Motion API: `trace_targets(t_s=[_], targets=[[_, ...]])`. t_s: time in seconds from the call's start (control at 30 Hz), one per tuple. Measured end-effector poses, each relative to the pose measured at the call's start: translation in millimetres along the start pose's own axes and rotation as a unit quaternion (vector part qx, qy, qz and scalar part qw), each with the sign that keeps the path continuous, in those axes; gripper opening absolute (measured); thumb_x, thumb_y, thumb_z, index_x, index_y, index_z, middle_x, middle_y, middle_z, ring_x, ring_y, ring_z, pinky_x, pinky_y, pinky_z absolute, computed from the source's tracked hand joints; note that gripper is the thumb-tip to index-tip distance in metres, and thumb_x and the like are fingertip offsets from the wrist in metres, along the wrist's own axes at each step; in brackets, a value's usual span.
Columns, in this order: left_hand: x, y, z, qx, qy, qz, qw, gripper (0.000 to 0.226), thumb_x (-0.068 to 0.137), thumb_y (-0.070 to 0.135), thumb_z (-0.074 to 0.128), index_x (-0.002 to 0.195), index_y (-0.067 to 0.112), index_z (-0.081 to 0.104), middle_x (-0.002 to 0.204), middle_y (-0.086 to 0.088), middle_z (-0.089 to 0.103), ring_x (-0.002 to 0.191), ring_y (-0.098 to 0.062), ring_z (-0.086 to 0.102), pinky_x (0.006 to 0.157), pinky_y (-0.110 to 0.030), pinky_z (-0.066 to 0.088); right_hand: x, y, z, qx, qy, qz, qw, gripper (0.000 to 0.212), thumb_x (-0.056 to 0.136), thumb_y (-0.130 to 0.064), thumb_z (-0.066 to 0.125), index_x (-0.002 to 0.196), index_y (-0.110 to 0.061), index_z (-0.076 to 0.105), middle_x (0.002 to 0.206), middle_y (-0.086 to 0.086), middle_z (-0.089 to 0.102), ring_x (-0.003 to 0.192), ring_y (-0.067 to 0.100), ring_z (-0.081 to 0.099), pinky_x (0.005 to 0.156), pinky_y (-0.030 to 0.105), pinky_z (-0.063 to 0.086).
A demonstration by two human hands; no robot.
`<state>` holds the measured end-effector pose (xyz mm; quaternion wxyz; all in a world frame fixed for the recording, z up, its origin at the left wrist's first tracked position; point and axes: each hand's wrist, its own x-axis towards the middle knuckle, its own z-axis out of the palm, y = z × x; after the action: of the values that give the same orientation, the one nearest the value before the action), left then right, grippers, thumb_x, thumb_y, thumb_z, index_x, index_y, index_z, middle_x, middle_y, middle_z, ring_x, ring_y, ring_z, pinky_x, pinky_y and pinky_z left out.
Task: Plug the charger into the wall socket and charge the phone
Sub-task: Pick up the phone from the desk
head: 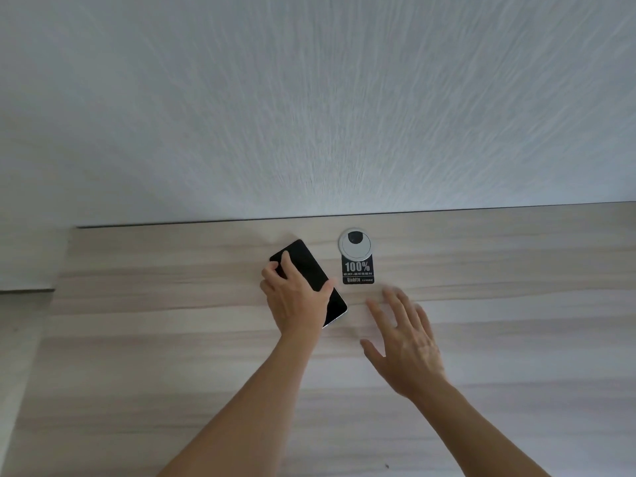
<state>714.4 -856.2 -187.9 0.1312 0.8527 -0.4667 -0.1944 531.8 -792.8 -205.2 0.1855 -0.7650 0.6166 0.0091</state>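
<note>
Head view: left hand (296, 297) grips phone (306, 270) across its width, thumb on right edge, fingers curled over left edge. Phone dark-screened, lying diagonally on pale wood-grain desk (172, 339), near far edge by textured white wall (309, 98). Right hand (407, 342) spread wide, empty, blurred, just right of phone. Round cable grommet (355, 243) with black sticker (358, 272) just right of phone, far of right hand.

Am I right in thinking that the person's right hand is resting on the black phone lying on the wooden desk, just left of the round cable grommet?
Not quite: the head view shows the left hand on the black phone, on the wooden desk left of the round cable grommet. The right hand is open beside it.
</note>
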Motion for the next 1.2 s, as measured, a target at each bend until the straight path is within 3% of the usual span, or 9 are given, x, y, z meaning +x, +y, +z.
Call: trace_targets(t_s=[0.2, 0.4, 0.53, 0.63, 0.8, 0.87, 1.0, 1.1, 1.2], targets=[[3, 5, 2, -0.016, -0.035, 0.043, 0.998, 0.11, 0.07, 0.042, 0.086, 0.153, 0.009, 0.021, 0.136, -0.016, 0.035, 0.121, -0.029, 0.039, 0.099, -0.036, 0.043, -4, 2, 11, -0.018, -0.021, 0.005, 1.0, 0.073, 0.092, -0.062, 0.031, 0.154, -0.032, 0.009, 0.166, 0.001, -0.005, 0.152, 0.021, -0.011, 0.121, 0.048, 0.005], [7, 12, 0, -0.056, -0.087, -0.071, 0.992, 0.099, 0.062, 0.046, 0.089, 0.137, 0.007, 0.037, 0.128, -0.016, 0.047, 0.114, -0.032, 0.042, 0.094, -0.034, 0.038, -4, 1, 14, -0.024, -0.03, 0.015, 0.999, 0.074, 0.093, -0.062, 0.03, 0.155, -0.033, 0.003, 0.166, 0.0, -0.009, 0.151, 0.021, -0.012, 0.12, 0.048, 0.002], [13, 14, -3, -0.06, -0.096, -0.068, 0.991, 0.097, 0.058, 0.045, 0.091, 0.13, 0.006, 0.041, 0.125, -0.014, 0.051, 0.115, -0.033, 0.046, 0.093, -0.034, 0.037, -4, 1, 15, -0.024, -0.03, 0.02, 0.999, 0.074, 0.092, -0.062, 0.03, 0.155, -0.033, 0.004, 0.166, 0.0, -0.008, 0.152, 0.021, -0.011, 0.12, 0.049, 0.002], [15, 14, -5, -0.095, -0.118, -0.063, 0.986, 0.087, 0.059, 0.038, 0.092, 0.123, 0.01, 0.039, 0.12, -0.009, 0.054, 0.11, -0.031, 0.053, 0.085, -0.039, 0.046, -4, 1, 13, -0.024, -0.037, 0.016, 0.999, 0.074, 0.092, -0.063, 0.029, 0.155, -0.033, 0.002, 0.165, 0.0, -0.01, 0.151, 0.021, -0.013, 0.12, 0.048, 0.001], [11, 17, -9, -0.133, -0.143, -0.056, 0.979, 0.05, 0.08, 0.028, 0.077, 0.108, 0.012, 0.039, 0.106, -0.005, 0.06, 0.088, -0.03, 0.053, 0.071, -0.036, 0.043, -4, 4, -1, -0.017, -0.057, 0.0, 0.998, 0.073, 0.091, -0.062, 0.027, 0.154, -0.034, 0.003, 0.165, -0.001, -0.01, 0.151, 0.021, -0.012, 0.121, 0.047, 0.004], [4, 17, -13, -0.166, -0.15, -0.054, 0.973, 0.043, 0.084, 0.025, 0.073, 0.11, 0.011, 0.042, 0.107, -0.005, 0.063, 0.09, -0.031, 0.057, 0.075, -0.037, 0.047, -2, 3, -16, 0.005, -0.063, -0.004, 0.998, 0.07, 0.091, -0.059, 0.032, 0.153, -0.034, 0.011, 0.166, -0.002, -0.001, 0.152, 0.02, -0.004, 0.122, 0.046, 0.014], [-17, 16, -34, -0.337, -0.176, -0.068, 0.923, 0.041, 0.083, 0.013, 0.077, 0.112, 0.014, 0.047, 0.108, -0.002, 0.066, 0.091, -0.013, 0.063, 0.073, -0.026, 0.05, 0, -1, -52, 0.107, -0.026, 0.029, 0.993, 0.061, 0.092, -0.051, 0.049, 0.146, -0.031, 0.027, 0.153, -0.002, 0.035, 0.135, 0.022, 0.043, 0.106, 0.039, 0.041], [-37, 18, -59, -0.42, -0.189, -0.054, 0.886, 0.042, 0.082, 0.008, 0.078, 0.113, 0.016, 0.05, 0.104, 0.004, 0.068, 0.092, -0.008, 0.066, 0.068, -0.014, 0.051, -10, -8, -77, 0.183, 0.034, 0.049, 0.981, 0.051, 0.093, -0.048, 0.05, 0.14, -0.03, 0.041, 0.127, -0.004, 0.059, 0.108, 0.02, 0.062, 0.086, 0.039, 0.053], [-58, 22, -84, -0.469, -0.203, -0.033, 0.859, 0.04, 0.081, 0.007, 0.079, 0.111, 0.017, 0.054, 0.103, -0.001, 0.071, 0.093, -0.014, 0.07, 0.069, -0.019, 0.055, -26, -20, -101, 0.285, 0.087, 0.067, 0.952, 0.032, 0.091, -0.045, 0.052, 0.119, -0.03, 0.058, 0.088, -0.01, 0.07, 0.081, 0.008, 0.067, 0.075, 0.039, 0.058]])
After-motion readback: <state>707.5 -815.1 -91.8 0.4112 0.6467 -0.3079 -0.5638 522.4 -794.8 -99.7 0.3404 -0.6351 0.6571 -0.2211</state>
